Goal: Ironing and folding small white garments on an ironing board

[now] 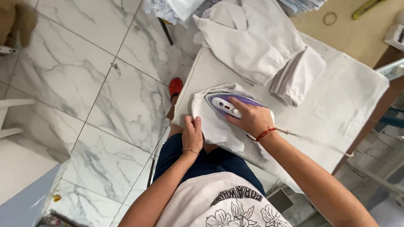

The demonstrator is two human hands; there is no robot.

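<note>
In the head view, we look down on a board [336, 96] covered in white cloth. Our right hand [251, 119] is wrapped around the handle of a purple and white iron [225, 105], fingers curled tight over it. The iron sits flat on a small white garment [214, 128] at the board's near left corner. Our left hand [192, 133] presses on that garment's left edge, right at the board's edge, fingers bent down and pinching the fabric, just beside the iron. The iron's cord [311, 141] runs from our right wrist across the board toward its near right edge. A pile of white clothes [256, 42] lies at the far edge, well apart from the iron. A red shoe [175, 87] shows on the marble floor [84, 84] past the board's left edge.
</note>
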